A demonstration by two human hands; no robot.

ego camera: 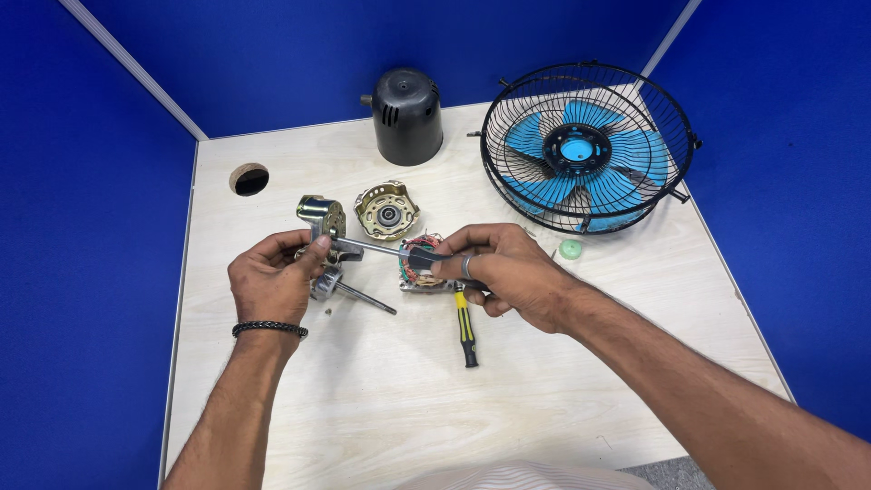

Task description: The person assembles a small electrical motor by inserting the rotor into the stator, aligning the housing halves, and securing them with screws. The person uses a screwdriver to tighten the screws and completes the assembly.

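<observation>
At 6 o'clock, near edge: bare table (381, 399)
Left hand (269, 281): pinching metal bracket (324, 220)
Right hand (508, 268): closed around screwdriver (381, 249)
Rotor shaft (349, 292): lying under hands
Progress: motor apart, cover (406, 113) off at 12 o'clock; fan cage (585, 145) at 1 o'clock, still whole

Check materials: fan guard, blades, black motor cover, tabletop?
Fan guard: thin wire, likely steel, glossy black coating. Blades: translucent blue, moulded look, probably plastic. Black motor cover: matte with moulded vent slots, likely plastic, though painted metal can't be ruled out. Tabletop: pale wood grain, looks like plywood or laminate.
</observation>
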